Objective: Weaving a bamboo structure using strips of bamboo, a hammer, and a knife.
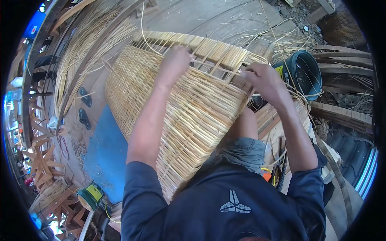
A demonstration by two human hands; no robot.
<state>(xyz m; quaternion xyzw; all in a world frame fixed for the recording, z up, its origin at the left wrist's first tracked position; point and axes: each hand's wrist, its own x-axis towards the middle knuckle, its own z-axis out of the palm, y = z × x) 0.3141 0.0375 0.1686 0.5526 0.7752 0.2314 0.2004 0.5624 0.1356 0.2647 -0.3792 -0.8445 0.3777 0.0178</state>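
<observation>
A large woven rattan piece point(177, 108) lies slanted across my lap, its light-brown strands packed closely over a frame. Along its far side, a gap with bare crosspieces separates this weave from a narrower wrapped band point(209, 48). My left hand point(175, 64) is closed at the gap's left part, gripping a thin rattan strand point(211, 65). That strand stretches over the crosspieces to my right hand point(265, 82), whose fingers pinch it near the right corner. A loose length of cane point(142, 30) curves up beyond my left hand. Some fingertips are hidden.
A dark green bucket point(307, 74) stands right of the weave, with strands hanging over it. Long loose rattan point(82, 52) lies at the far left. Dark sandals point(84, 108) and a blue mat point(104, 152) are on the floor. Another green bucket point(89, 197) sits lower left.
</observation>
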